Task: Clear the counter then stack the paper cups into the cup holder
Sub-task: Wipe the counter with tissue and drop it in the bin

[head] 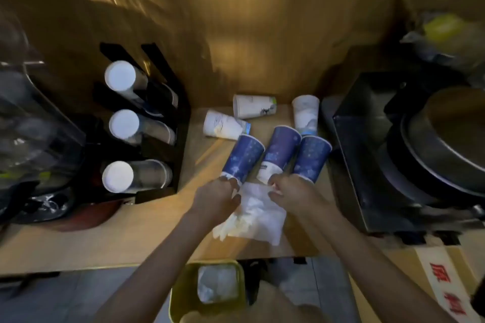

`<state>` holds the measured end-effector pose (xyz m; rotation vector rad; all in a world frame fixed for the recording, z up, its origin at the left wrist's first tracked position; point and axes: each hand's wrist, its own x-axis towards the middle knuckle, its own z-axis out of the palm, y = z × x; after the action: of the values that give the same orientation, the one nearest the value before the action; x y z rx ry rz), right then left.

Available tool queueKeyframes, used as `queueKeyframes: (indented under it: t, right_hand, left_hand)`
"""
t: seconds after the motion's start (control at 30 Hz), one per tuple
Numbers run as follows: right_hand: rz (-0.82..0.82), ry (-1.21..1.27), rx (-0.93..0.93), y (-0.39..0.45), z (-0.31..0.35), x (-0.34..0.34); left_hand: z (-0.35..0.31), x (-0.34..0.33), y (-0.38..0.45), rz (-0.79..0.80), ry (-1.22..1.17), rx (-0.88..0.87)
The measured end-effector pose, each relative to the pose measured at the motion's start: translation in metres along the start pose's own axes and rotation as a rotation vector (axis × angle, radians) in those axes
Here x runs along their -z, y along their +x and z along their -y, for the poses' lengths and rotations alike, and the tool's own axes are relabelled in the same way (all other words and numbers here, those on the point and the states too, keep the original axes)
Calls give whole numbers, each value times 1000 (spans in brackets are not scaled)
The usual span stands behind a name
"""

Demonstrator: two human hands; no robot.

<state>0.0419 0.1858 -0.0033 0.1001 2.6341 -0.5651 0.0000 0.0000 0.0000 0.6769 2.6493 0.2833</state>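
Observation:
Three blue paper cups lie on the wooden counter (147, 231): a left one (242, 158), a middle one (280, 151) and a right one (312, 157). Behind them lie three white cups (225, 127), (253, 109), (305, 114). A crumpled white tissue (258, 214) lies in front of the blue cups. My left hand (216, 198) rests on the tissue's left edge, fingers pinching it, touching the left blue cup's base. My right hand (291, 193) grips the tissue's top right by the middle cup. The black cup holder (160, 118) at the left holds three cup stacks.
A black machine (409, 155) stands at the right, close to the cups. A yellow-green bin (207, 291) with white waste sits below the counter's front edge. Clear plastic containers (29, 123) are at the far left. A cardboard box (441, 278) is at the lower right.

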Motion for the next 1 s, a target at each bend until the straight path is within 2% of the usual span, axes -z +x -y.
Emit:
queueKeyframes:
  t: [0.13,0.23,0.27,0.33,0.4,0.57,0.73,0.8,0.83,0.9,1.0]
  right_hand:
    - [134,-50,19,0,-6,-57]
    - [-21,-145,134,5,-10,-96]
    - [-39,-139,151,7,-11,-103]
    - [22,-92,145,8,-14,-116]
    - [-26,-120,160,10,-19,-123]
    - [-125,-134,176,6,-23,-131]
    - [-235,-57,160,1,-17,-139]
    - [-246,-44,133,-4,-9,-145]
    - [-218,-2,85,-6,-4,-149]
    - [-146,137,-8,-12,12,-159]
    - [-33,546,-181,-23,40,-169]
  left_hand:
    - [9,-54,-13,115,-75,107]
    - [21,-91,-18,137,-92,101]
    - [25,-100,-20,132,-47,94]
    - [32,-116,-26,120,9,96]
    - [37,-122,-32,114,-11,128]
    - [49,-125,-50,-66,-226,232]
    - [64,-139,-72,-131,-308,306]
    - [67,-141,-84,-94,-336,311]
    - [66,-138,-90,-75,-373,319]
    - [70,-137,-107,-146,-405,346]
    - [85,-145,-133,-165,-455,427]
